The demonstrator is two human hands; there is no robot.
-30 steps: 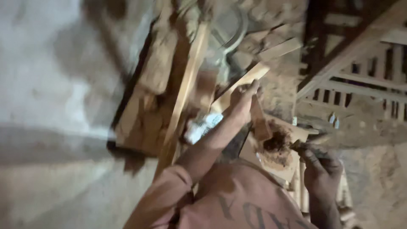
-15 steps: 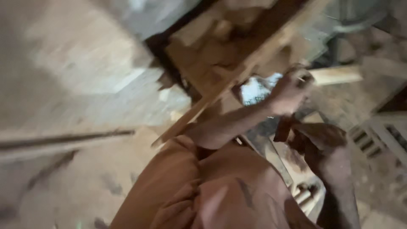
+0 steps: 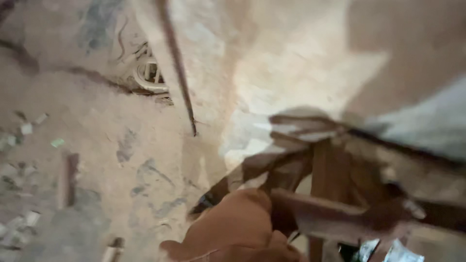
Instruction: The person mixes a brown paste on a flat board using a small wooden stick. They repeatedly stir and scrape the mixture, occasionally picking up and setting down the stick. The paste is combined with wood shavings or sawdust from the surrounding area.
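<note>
Heavy blur here, the head camera looks down at a dusty floor (image 3: 97, 145), and only an orange sleeve (image 3: 233, 228) shows at the bottom edge; neither hand is in view, so whether either grip is spread or closed on anything, I cannot tell. Just right of the sleeve sits a tangle of dark wooden pieces (image 3: 330, 194), slats crossing one another low in the picture, with a pale sunlit patch of ground behind them. My read: working on that wood calls for a steady head and a firm, two-handed hold close to where the slats meet, so nothing twists or slips. Around it, a thin dark rod (image 3: 177, 63) lies on the floor running up toward the top edge, well apart from the wood. Coiled wire or cable (image 3: 150, 73) sits near the rod's upper part. Small scraps of debris (image 3: 29, 128) dot the left side, and something shiny and crumpled (image 3: 393, 250) peeks out bottom right, close under the slats, where it could get underfoot.
</note>
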